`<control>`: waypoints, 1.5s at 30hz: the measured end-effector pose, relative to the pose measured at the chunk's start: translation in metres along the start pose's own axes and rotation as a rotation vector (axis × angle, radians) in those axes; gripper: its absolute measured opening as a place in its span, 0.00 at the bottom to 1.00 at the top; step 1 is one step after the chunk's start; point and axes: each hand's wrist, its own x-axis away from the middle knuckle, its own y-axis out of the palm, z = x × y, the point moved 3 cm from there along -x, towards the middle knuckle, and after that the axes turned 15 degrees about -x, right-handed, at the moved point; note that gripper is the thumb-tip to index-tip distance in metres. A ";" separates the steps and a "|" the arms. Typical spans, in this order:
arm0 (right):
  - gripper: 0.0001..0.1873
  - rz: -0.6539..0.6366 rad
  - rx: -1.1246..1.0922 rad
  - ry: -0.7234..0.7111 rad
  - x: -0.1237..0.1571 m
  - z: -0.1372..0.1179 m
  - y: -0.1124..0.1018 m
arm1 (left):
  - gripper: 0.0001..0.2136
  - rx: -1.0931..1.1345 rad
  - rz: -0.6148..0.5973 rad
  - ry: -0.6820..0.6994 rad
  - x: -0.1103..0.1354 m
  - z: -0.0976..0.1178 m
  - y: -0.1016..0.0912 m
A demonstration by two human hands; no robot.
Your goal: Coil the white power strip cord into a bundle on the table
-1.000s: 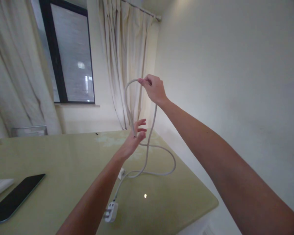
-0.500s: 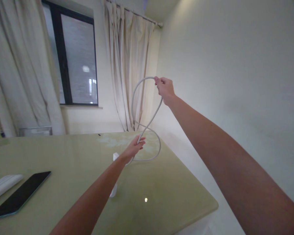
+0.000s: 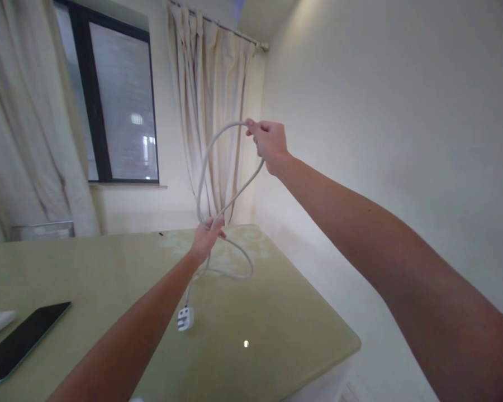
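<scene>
R hand (image 3: 269, 139) pinching wht cable (image 3: 199, 192), L hand (image 3: 205, 239) gripping lower, plug (image 3: 185, 319) below

This seems to be a room in a home, although a small office is also possible. Long cream fabric curtains (image 3: 218, 106) with soft folds hang from a thin curtain rod (image 3: 235, 29), beside a tall window with a dark frame (image 3: 96, 106), and this gives the room a domestic look. The plain off-white wall (image 3: 381, 111) is smooth. The broad yellow-green table with a glossy top (image 3: 104, 279) has a rounded corner and a pale decorative pattern (image 3: 251, 237), rather like a dining table.
</scene>
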 end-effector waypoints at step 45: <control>0.18 -0.701 0.725 -0.046 0.168 0.067 0.044 | 0.11 -1.043 -0.465 0.292 0.027 0.010 -0.068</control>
